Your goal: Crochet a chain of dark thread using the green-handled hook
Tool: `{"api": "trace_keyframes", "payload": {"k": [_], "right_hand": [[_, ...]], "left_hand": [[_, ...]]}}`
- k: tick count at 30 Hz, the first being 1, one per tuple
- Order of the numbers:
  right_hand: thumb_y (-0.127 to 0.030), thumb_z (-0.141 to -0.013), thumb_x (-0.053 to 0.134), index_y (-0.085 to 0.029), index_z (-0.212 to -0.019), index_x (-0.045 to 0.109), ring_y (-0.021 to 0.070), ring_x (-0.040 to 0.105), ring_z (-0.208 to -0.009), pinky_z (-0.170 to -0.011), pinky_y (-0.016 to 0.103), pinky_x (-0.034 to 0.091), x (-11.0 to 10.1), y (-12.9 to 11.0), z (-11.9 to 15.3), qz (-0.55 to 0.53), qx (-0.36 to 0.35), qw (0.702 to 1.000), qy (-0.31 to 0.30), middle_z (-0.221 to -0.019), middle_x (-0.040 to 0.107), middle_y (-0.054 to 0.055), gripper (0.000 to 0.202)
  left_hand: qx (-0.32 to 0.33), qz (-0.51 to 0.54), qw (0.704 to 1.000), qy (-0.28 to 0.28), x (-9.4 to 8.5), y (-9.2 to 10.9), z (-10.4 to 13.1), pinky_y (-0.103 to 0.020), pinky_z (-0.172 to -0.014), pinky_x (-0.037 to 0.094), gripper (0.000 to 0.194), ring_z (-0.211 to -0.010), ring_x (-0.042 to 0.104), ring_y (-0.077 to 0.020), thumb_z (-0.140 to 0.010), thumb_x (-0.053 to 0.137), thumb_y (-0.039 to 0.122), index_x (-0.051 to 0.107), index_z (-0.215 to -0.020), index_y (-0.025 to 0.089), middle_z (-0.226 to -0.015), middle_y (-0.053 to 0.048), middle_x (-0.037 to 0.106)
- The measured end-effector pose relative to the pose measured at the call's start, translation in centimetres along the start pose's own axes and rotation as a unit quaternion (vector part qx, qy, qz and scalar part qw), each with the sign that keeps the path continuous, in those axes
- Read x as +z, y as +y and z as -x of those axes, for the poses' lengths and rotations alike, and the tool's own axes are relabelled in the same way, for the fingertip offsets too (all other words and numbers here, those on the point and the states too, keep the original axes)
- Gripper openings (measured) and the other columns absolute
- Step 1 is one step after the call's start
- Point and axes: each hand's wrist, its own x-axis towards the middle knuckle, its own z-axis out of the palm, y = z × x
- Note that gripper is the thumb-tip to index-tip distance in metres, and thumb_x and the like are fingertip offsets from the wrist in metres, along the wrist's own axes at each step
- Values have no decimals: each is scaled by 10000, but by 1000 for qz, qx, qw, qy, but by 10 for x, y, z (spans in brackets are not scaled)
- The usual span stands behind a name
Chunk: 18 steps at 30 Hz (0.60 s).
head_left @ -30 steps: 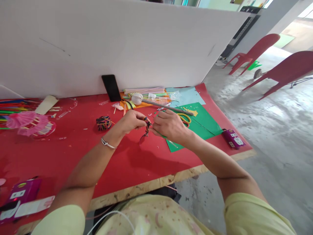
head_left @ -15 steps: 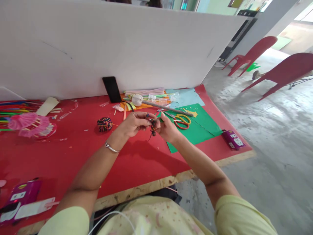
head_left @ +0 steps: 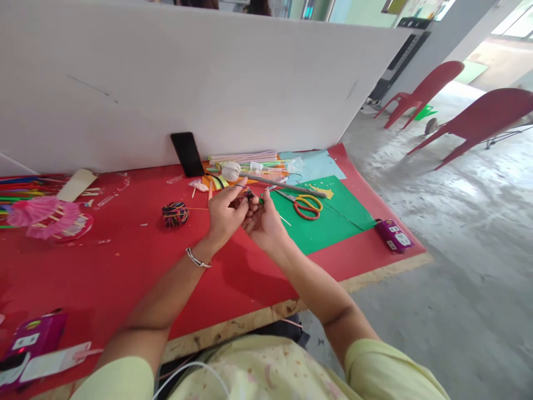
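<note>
My left hand (head_left: 227, 214) is closed, with thumb and fingers pinching a small dark multicoloured crochet piece (head_left: 250, 195). Close against it, my right hand (head_left: 266, 222) is wrapped round a thin crochet hook with a green grip (head_left: 261, 200); a pale shaft sticks out past this hand. The fingers cover much of the piece and the hook tip. From the multicoloured yarn ball (head_left: 175, 214) on the red table cover, an orange strand (head_left: 197, 209) runs to my left hand.
Scissors (head_left: 306, 206) lie on green paper (head_left: 333, 222) right of my hands. Behind are a grey stick with a white bulb (head_left: 231, 171), straws (head_left: 245, 158) and a leaning phone (head_left: 187, 154). Pink paper craft (head_left: 45, 214) lies left; purple boxes (head_left: 393, 235) sit near the edges. A white board (head_left: 208, 83) stands behind.
My right hand has turned palm-up and moved left, closer to my left hand. The crochet piece, which hung visibly between the hands, is now mostly covered by fingers. The hook has tilted.
</note>
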Motion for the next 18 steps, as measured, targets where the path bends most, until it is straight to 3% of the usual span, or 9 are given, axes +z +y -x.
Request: {"api": "trace_keyframes", "payload": {"k": [4, 7, 10, 11, 13, 18], "right_hand": [[-749, -1083, 582, -223, -753, 570, 103, 408, -540, -472, 203, 326, 9, 14, 3, -26, -49, 997, -48, -637, 466, -45, 620], [-839, -1037, 565, -225, -736, 559, 102, 338, -524, -459, 220, 289, 9, 19, -2, 19, -76, 994, -75, -649, 427, -48, 684], [-927, -970, 563, -220, -676, 535, 94, 302, -516, -468, 238, 233, -4, 13, -12, 120, -112, 979, -116, -636, 392, -48, 766], [-956, -936, 575, -218, -660, 540, 93, 312, -520, -482, 244, 230, -11, 8, -16, 166, -131, 968, -133, -626, 387, -47, 788], [-1003, -884, 577, -219, -655, 583, 97, 349, -532, -519, 260, 270, -24, -4, -23, 264, -183, 933, -161, -617, 417, -38, 817], [-919, -998, 514, -218, -754, 743, 139, 466, -624, -601, 307, 373, -42, -40, -26, 462, -304, 803, -224, -709, 571, 13, 777]], "left_hand": [[-157, 194, 968, 6, 2, 17, -6, -239, -549, 534, 513, -591, 633, -119, -697, 825, 225, 876, -1206, 187, -739, 42, 689], [-220, 295, 930, -11, -7, 32, -13, -213, -488, 460, 538, -536, 589, -103, -585, 865, 206, 879, -1121, 164, -680, 58, 637], [-263, 327, 904, -78, -24, 38, -22, -166, -442, 234, 451, -441, 347, -18, -531, 907, 150, 882, -982, 139, -549, 92, 515], [-277, 327, 896, -114, -31, 38, -25, -169, -447, 195, 419, -440, 310, -15, -530, 910, 134, 880, -948, 138, -516, 104, 458], [-309, 316, 878, -182, -42, 34, -30, -183, -451, 154, 393, -446, 312, -13, -513, 914, 109, 876, -903, 134, -542, 77, 508], [-328, 304, 857, -256, -54, 23, -36, -219, -460, 122, 385, -450, 275, -15, -563, 894, 98, 891, -947, 123, -548, 59, 522]]}}
